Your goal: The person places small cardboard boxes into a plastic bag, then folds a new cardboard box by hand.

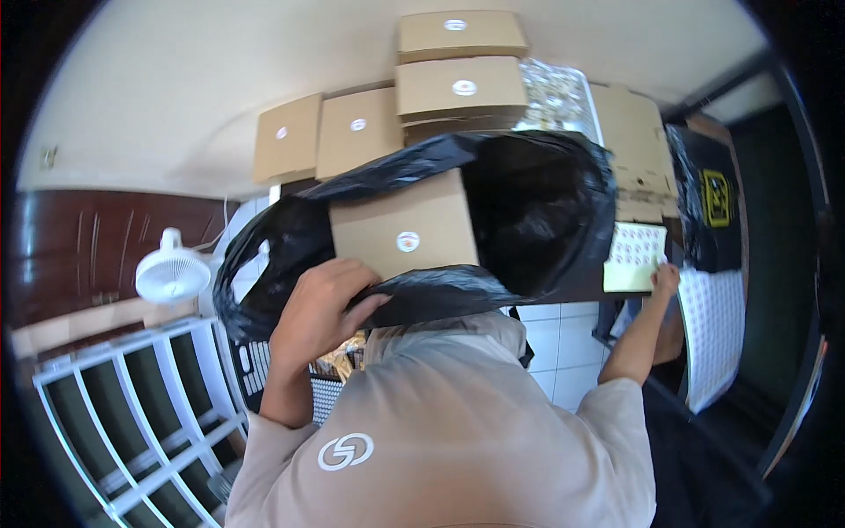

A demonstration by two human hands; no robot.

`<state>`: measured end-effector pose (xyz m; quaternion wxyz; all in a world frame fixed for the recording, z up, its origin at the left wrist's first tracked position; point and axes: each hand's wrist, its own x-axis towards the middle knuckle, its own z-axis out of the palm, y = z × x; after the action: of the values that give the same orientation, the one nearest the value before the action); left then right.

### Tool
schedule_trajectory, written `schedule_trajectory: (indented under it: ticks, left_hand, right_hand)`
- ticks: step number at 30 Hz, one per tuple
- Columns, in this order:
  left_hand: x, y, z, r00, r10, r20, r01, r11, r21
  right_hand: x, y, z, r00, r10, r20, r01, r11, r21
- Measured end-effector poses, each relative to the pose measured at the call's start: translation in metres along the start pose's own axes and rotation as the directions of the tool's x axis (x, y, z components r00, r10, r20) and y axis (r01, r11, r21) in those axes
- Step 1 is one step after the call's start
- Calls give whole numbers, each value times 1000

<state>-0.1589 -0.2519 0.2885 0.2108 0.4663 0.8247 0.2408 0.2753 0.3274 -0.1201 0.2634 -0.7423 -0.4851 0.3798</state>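
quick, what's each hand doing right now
left hand: closed on the black bag with the cardboard box
right hand: touching the sticker sheet; grip unclear

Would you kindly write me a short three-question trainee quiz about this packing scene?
1. True or false: the left hand grips the rim of the crinkled black plastic bag.
2. What sits in the bag's mouth? A) a flat brown cardboard box with a round sticker B) a glass bottle C) a metal tin
3. Fill in: the right hand touches a pale sheet of round ____.

Key: 1 true; 2 A; 3 stickers.
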Motion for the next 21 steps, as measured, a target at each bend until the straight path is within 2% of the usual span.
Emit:
schedule_trajectory:
  ticks: [1,2,4,5,6,7,8,9,10,11,13,14,15,16,18,19,21]
  left_hand:
    - [1,-3,-2,1000,2,-17,-2,1000,-14]
    - [1,-7,-3,999,-23,-40,23,1000,-15]
    - [1,-14,-7,992,82,-98,-85,996,-30]
    - [0,-14,-10,991,111,-75,-114,993,-30]
    - [1,-15,-11,991,100,-91,-103,994,-30]
    - [2,-17,-10,987,128,-99,-131,991,-29]
    - [2,-18,-9,982,158,-100,-161,987,-27]
    - [2,-18,-8,983,153,-104,-156,987,-28]
    - [4,-18,-7,983,152,-101,-156,987,-33]
    - [5,-18,-5,983,153,-101,-157,987,-38]
    - [7,-18,-2,980,161,-120,-167,985,-43]
    - [7,-17,-2,978,167,-127,-174,984,-44]
    - [5,-17,-1,977,167,-134,-174,984,-42]
    - [4,-18,-1,971,186,-149,-194,980,-45]
    - [2,-19,-3,964,205,-167,-215,976,-41]
    - [0,-18,-4,965,205,-165,-213,976,-35]
    - [-4,-17,-2,963,197,-184,-208,977,-44]
  right_hand:
    - [-4,-5,-4,1000,-11,29,8,993,120]
    - [-32,-35,-11,997,28,69,-38,986,162]
    - [-19,-52,-31,969,-202,143,172,965,197]
    - [-50,-92,-43,939,-345,6,322,883,341]
    - [-108,-152,-56,882,-468,-58,448,792,414]
    - [-207,-229,-64,806,-555,-207,588,707,393]
    - [-269,-275,-72,693,-675,-252,708,575,409]
    - [-320,-308,-76,612,-738,-283,761,454,464]
    - [-349,-324,-80,436,-860,-264,827,267,496]
    - [-393,-341,-73,379,-898,-224,821,215,529]
    - [-495,-359,-36,290,-954,-71,775,190,603]
    - [-533,-357,-12,194,-976,100,721,211,660]
    - [-544,-387,-6,-307,-890,337,881,-131,455]
    - [-553,-366,28,-315,-877,363,827,-66,558]
    - [-564,-364,75,-450,-799,399,803,-168,571]
    - [-562,-361,95,-455,-799,393,801,-173,573]
    - [-561,-351,125,-506,-738,447,861,-406,305]
